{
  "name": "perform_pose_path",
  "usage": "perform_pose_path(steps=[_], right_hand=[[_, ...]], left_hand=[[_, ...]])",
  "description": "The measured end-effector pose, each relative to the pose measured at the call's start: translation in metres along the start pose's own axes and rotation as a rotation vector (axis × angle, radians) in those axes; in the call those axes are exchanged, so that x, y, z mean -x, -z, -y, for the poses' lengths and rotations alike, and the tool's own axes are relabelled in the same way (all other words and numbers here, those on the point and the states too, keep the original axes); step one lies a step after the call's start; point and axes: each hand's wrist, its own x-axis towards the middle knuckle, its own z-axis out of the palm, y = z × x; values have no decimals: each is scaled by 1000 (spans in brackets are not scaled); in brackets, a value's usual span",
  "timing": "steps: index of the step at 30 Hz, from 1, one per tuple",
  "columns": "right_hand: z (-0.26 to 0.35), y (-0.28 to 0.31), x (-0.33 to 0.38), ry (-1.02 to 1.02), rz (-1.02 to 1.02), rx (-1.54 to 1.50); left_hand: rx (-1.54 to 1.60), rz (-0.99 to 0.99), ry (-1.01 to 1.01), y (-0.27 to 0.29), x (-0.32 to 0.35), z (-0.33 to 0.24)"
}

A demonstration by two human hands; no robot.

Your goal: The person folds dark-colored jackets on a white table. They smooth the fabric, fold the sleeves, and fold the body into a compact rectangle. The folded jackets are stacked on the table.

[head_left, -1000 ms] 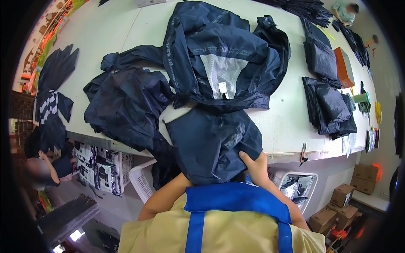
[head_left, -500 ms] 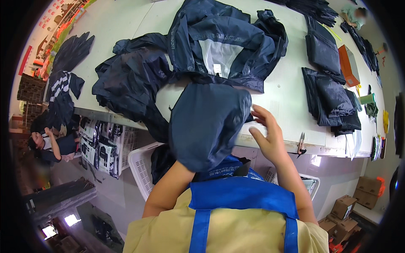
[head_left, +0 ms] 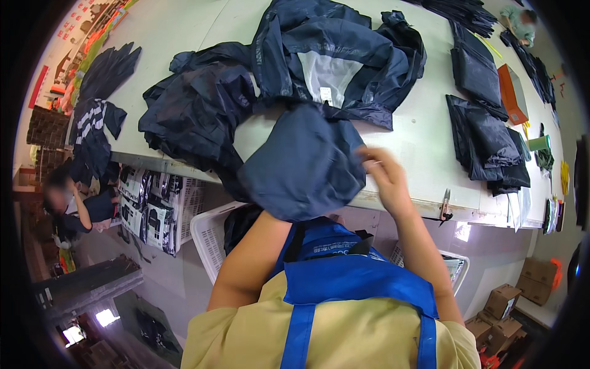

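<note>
A dark navy rain jacket (head_left: 335,52) with a pale mesh lining lies spread on the white table. Its hood (head_left: 301,163) hangs toward me over the table's front edge, puffed out. My left forearm (head_left: 255,255) goes up under the hood, and the fabric hides that hand and its fingers. At the hood's right edge is my right hand (head_left: 390,178), its bent fingers reaching the cloth. Motion smears those fingertips, so whether they pinch the edge is unclear. Left of the jacket a crumpled dark garment part (head_left: 196,114) lies bunched, trailing over the edge.
Thread snips (head_left: 445,206) lie at the table's front edge. Folded dark garments (head_left: 485,138), an orange box (head_left: 512,95) and a green thread spool (head_left: 538,143) are on the right. White baskets (head_left: 206,246) stand below the table. Another person (head_left: 83,206) sits at the left.
The hood has risen and bunched up, its lower edge now higher. My right hand has moved in from beside the hood to its right edge, its spread fingers now drawn closer together.
</note>
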Motion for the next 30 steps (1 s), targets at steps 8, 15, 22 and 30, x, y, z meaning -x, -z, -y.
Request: perform_pose_path(steps=[8,15,22,30], right_hand=[[-96,-59,19,492,-480,734],[-94,80,16,329,-737,306],[-114,82,47,-54,-658,-685],[-103,147,24,89,-341,-6]], left_hand=[[-322,-77,-138,8,12,29],[-1675,260,-68,65,62,56],[-1775,-424,-487,39,63,31],[-2068,261,-442,62,32,-40]])
